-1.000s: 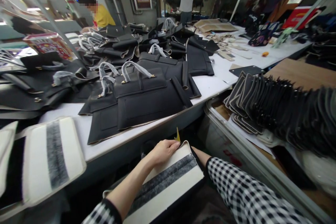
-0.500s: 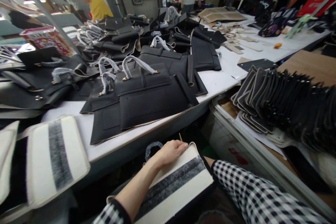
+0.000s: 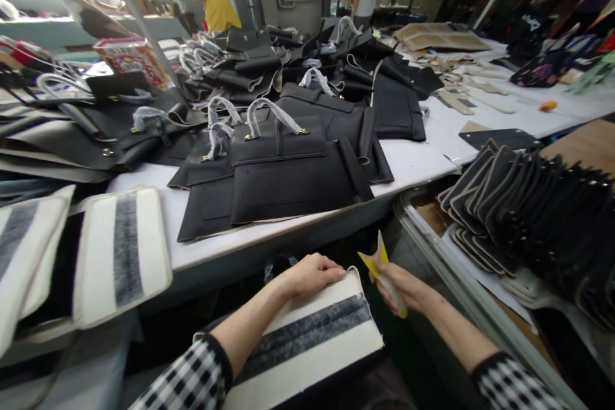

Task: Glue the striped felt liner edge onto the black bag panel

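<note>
Head view: left hand [image 3: 312, 274] presses the striped panel [image 3: 307, 339]; right hand [image 3: 401, 288] clasps a yellow scraper [image 3: 377, 261].

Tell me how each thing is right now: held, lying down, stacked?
Left hand: resting flat on the panel's top edge.
Right hand: shut on the yellow tool.
Yellow tool: held, tip pointing up.
Panel: white with a grey stripe, lying on the lap.
Black bag: flat on the table, handles up.
Black pieces: standing in a row, leaning.
Second striped panel: lying flat on the table.
</note>
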The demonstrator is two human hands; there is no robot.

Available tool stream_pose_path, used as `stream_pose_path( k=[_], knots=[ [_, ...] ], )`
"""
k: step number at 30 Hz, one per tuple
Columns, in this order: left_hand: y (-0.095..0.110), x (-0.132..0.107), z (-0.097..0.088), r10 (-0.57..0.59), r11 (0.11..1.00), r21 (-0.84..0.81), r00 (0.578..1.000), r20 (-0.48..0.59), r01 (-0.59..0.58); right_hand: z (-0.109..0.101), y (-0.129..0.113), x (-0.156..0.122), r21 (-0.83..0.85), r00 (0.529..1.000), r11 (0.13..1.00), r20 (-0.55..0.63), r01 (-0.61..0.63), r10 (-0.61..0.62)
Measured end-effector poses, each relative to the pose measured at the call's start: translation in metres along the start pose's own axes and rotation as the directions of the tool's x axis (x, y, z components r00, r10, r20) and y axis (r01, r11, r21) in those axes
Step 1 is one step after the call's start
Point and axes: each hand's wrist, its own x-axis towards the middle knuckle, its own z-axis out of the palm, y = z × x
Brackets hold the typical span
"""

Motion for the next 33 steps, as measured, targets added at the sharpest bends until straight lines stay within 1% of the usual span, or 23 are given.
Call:
stream_pose_path(
  k=[1, 2, 3, 4, 5, 6, 7, 8, 10, 12, 13, 14, 15, 16, 18, 19, 20, 21, 24, 27, 30, 33],
  knots=[
    [0.0, 0.0, 0.0, 0.006, 1.0, -0.018, 1.0, -0.013, -0.006, -0.011, 0.001, -0.007, -0.044, 0.992, 0.999, 0.118, -0.032, 0.037],
    [0.0, 0.001, 0.0, 0.011, 1.0, -0.025, 0.999, -0.033, -0.011, -0.019, 0.001, -0.013, -0.106, 0.968, 0.993, 0.239, -0.053, 0.077],
    [-0.001, 0.002, 0.001, 0.012, 1.0, -0.023, 0.998, -0.061, -0.013, -0.024, 0.0, -0.017, -0.177, 0.938, 0.983, 0.331, -0.043, 0.101],
    [-0.001, 0.002, 0.001, 0.007, 1.0, -0.015, 0.996, -0.094, -0.008, -0.027, -0.002, -0.018, -0.262, 0.928, 0.965, 0.363, 0.01, 0.089],
    [-0.002, 0.003, 0.002, -0.003, 1.0, -0.01, 0.992, -0.127, 0.002, -0.028, -0.005, -0.017, -0.35, 0.942, 0.933, 0.334, 0.088, 0.036],
    [-0.002, 0.004, 0.003, -0.016, 1.0, -0.012, 0.988, -0.154, 0.014, -0.027, -0.009, -0.012, -0.43, 0.961, 0.886, 0.271, 0.173, -0.056],
    [-0.002, 0.004, 0.004, -0.025, 1.0, -0.023, 0.985, -0.173, 0.022, -0.026, -0.014, -0.006, -0.506, 0.967, 0.827, 0.197, 0.243, -0.163],
    [-0.001, 0.004, 0.005, -0.03, 0.999, -0.035, 0.982, -0.187, 0.024, -0.025, -0.02, 0.002, -0.579, 0.957, 0.764, 0.122, 0.284, -0.264],
    [0.0, 0.003, 0.007, -0.031, 0.999, -0.04, 0.978, -0.206, 0.023, -0.023, -0.033, 0.017, -0.686, 0.92, 0.665, 0.018, 0.296, -0.39],
    [0.002, 0.003, 0.008, -0.031, 0.999, -0.027, 0.976, -0.217, 0.025, -0.02, -0.047, 0.028, -0.759, 0.877, 0.574, -0.009, 0.307, -0.481],
    [0.003, 0.003, 0.008, -0.03, 0.999, -0.021, 0.975, -0.222, 0.026, -0.017, -0.054, 0.031, -0.8, 0.851, 0.507, 0.009, 0.322, -0.525],
    [0.004, 0.002, 0.008, -0.031, 0.999, -0.015, 0.973, -0.229, 0.028, -0.014, -0.061, 0.033, -0.844, 0.824, 0.413, 0.059, 0.343, -0.564],
    [0.004, 0.002, 0.008, -0.027, 1.0, -0.007, 0.971, -0.237, 0.026, -0.01, -0.068, 0.035, -0.884, 0.796, 0.292, 0.134, 0.365, -0.59],
    [0.005, 0.002, 0.008, -0.014, 1.0, 0.004, 0.97, -0.244, 0.015, -0.006, -0.074, 0.036, -0.912, 0.769, 0.153, 0.22, 0.38, -0.6],
    [0.005, 0.002, 0.007, 0.039, 0.999, 0.04, 0.966, -0.256, -0.03, 0.001, -0.084, 0.037, -0.914, 0.722, -0.116, 0.381, 0.389, -0.578],
    [0.005, 0.002, 0.007, 0.069, 0.997, 0.062, 0.965, -0.254, -0.054, 0.004, -0.088, 0.038, -0.896, 0.702, -0.22, 0.44, 0.386, -0.56],
    [0.005, 0.002, 0.007, 0.093, 0.994, 0.085, 0.965, -0.245, -0.074, 0.006, -0.091, 0.039, -0.879, 0.687, -0.283, 0.477, 0.384, -0.548],
    [0.005, 0.001, 0.007, 0.109, 0.991, 0.108, 0.966, -0.235, -0.085, 0.008, -0.093, 0.04, -0.863, 0.675, -0.326, 0.505, 0.387, -0.538],
    [0.006, 0.0, 0.007, 0.105, 0.986, 0.151, 0.972, -0.209, -0.074, 0.009, -0.096, 0.042, -0.826, 0.647, -0.392, 0.562, 0.406, -0.515],
    [0.007, 0.0, 0.007, 0.099, 0.982, 0.178, 0.974, -0.206, -0.062, 0.008, -0.096, 0.043, -0.809, 0.638, -0.409, 0.585, 0.422, -0.501],
    [0.008, 0.0, 0.007, 0.111, 0.973, 0.223, 0.971, -0.212, -0.062, 0.009, -0.095, 0.044, -0.806, 0.642, -0.418, 0.588, 0.419, -0.492],
    [0.008, 0.001, 0.009, 0.124, 0.966, 0.25, 0.969, -0.214, -0.068, 0.011, -0.092, 0.043, -0.817, 0.659, -0.415, 0.572, 0.401, -0.489]
  ],
)
